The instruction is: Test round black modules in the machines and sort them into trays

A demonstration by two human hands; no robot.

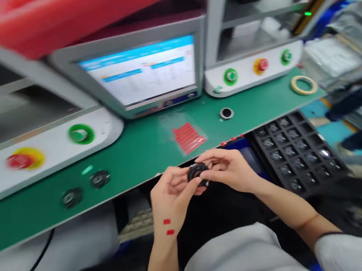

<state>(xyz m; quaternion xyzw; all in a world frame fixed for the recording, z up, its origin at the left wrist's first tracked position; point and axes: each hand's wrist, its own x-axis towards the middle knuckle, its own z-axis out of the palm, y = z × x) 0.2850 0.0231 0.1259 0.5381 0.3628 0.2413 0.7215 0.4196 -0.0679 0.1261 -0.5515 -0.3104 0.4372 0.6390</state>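
Note:
Between my two hands, just off the front edge of the green bench, is a small round black part [196, 171] with a ring-like centre; its exact kind I cannot make out. My left hand [170, 194] grips its left side, thumb along the lower front. Two small red stickers [168, 226] are stuck near that wrist. My right hand [229, 169] pinches the same part from the right, thumb and fingertips closed on it. Beyond the hands, a sheet of red sticker strips [189, 138] lies on the bench. Two similar black round parts [99, 179] rest further left.
A black compartment tray [297, 152] with several round parts stands at the right. Behind the green bench [140, 158] are a monitor [147, 73] and button panels [255, 69]. A tape roll [303, 85] and a small round black-and-silver piece [226, 113] lie on the bench.

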